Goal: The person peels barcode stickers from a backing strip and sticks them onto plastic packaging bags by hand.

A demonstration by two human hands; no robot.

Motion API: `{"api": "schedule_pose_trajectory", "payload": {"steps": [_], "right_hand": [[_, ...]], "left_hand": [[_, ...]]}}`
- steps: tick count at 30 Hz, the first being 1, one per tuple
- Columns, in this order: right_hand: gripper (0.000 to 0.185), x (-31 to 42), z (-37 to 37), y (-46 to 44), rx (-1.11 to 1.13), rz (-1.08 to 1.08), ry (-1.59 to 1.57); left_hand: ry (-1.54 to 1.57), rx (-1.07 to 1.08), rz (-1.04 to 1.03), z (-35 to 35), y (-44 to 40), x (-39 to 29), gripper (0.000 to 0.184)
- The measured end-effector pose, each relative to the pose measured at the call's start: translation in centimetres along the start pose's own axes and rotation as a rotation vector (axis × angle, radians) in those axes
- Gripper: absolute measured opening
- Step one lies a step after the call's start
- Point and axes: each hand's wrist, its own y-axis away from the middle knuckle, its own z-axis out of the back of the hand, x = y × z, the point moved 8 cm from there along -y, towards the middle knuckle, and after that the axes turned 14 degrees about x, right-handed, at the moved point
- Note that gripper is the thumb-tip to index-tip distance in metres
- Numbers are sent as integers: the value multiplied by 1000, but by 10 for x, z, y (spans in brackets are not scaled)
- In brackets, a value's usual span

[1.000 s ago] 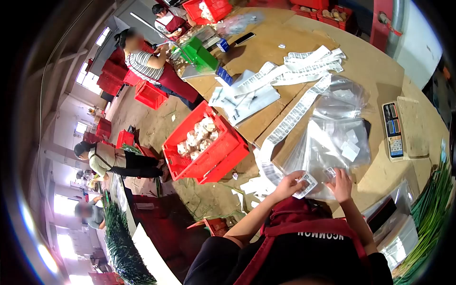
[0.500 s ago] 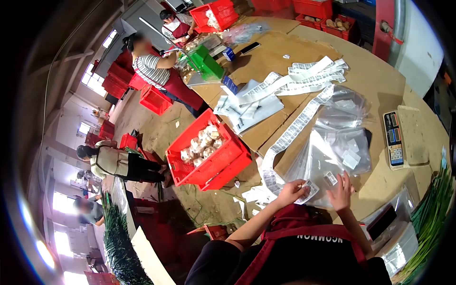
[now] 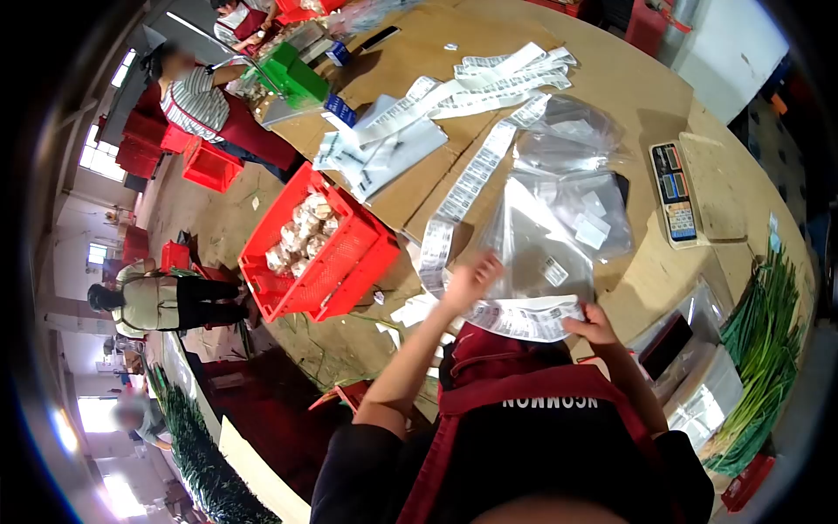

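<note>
A long strip of printed labels (image 3: 472, 182) runs down the table toward me and curves across in front of my apron. Its near end is pinched in my right hand (image 3: 594, 325). My left hand (image 3: 472, 281) is beside the strip's bend, smeared by motion, so I cannot tell whether its fingers hold it. Just beyond my hands lies a stack of clear plastic bags (image 3: 532, 229). One small printed label (image 3: 554, 272) is on the nearest bag. More clear bags (image 3: 572, 135) lie behind it.
A digital scale (image 3: 676, 192) sits to the right, with green leafy stalks (image 3: 764, 349) and a dark phone (image 3: 665, 347) nearer me. Red crates (image 3: 319, 253) with wrapped produce stand at the table's left edge. A person in a striped shirt (image 3: 196, 105) works beside a green machine (image 3: 292, 77).
My right hand has left the bag and now grips the strip's end. My left hand has moved left and away from me. A longer piece of strip spans between them. The view has shifted.
</note>
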Motion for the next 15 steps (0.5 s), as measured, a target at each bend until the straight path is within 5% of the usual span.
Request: {"api": "schedule_pose_trajectory", "payload": {"steps": [1,3,5,7,8,13,15], "right_hand": [[30,8,2,11,-26,-17,-73],[29,11,16,35,-136,4,-293],[31,16,33,51,-168,145,-411],[34,31,40,60,-184,326,-474],[40,31,45,68,-255,330,-511],[35,55,64,82,-349,593,-711],[26,42,93,85,-506,660,-872]], "left_hand": [[-196,-59,178,22,-7,22,35],[-499,-250,115,63,-16,24,45],[-864,-412,264,82,-25,60,59],[-911,-418,400,85,-29,61,69],[-747,-292,554,84,-32,78,69],[-308,-402,375,85,-40,96,62],[792,-348,212,79,-56,149,45]]}}
